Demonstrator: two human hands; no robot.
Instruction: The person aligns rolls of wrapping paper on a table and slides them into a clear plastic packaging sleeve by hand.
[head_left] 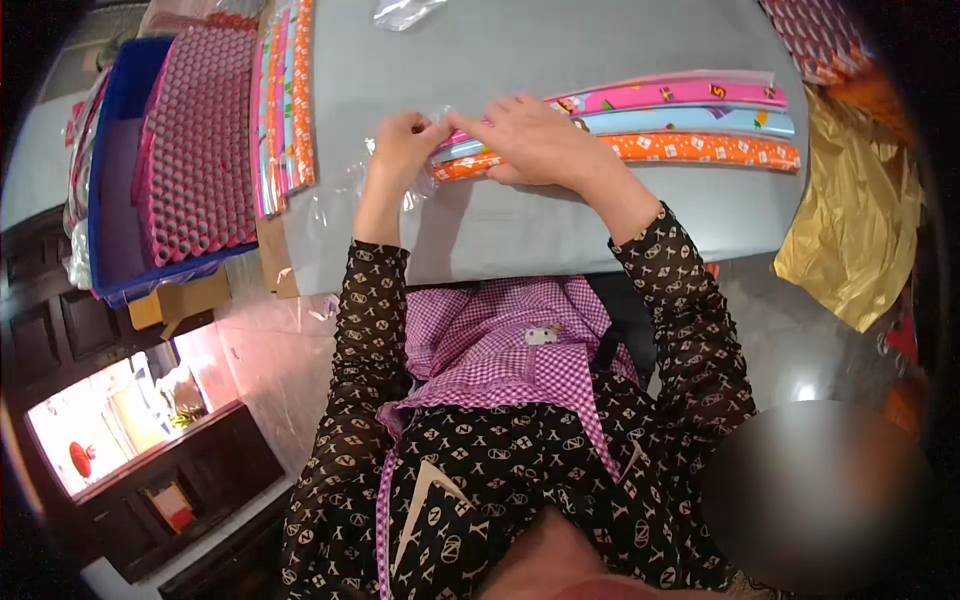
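The grey table (560, 225) is the largest thing here, and at its left side there stands a blue crate (98, 220) with many tubes (205, 140) inside. On the table, in front of the person, lie patterned rolls (690, 122) in pink, light blue and orange, side by side. Their long axis goes from left to right, across the body, and both hands are at the left end. The right hand (555, 148) is the one over the rolls, palm down with fingers spread; the left hand (398, 155) is just beyond their ends. Its fingers are bent near the clear film (335, 195), but I cannot tell if they pinch it. The right hand hides a part of the rolls, and the film's edges are hard to make out, being so transparent.
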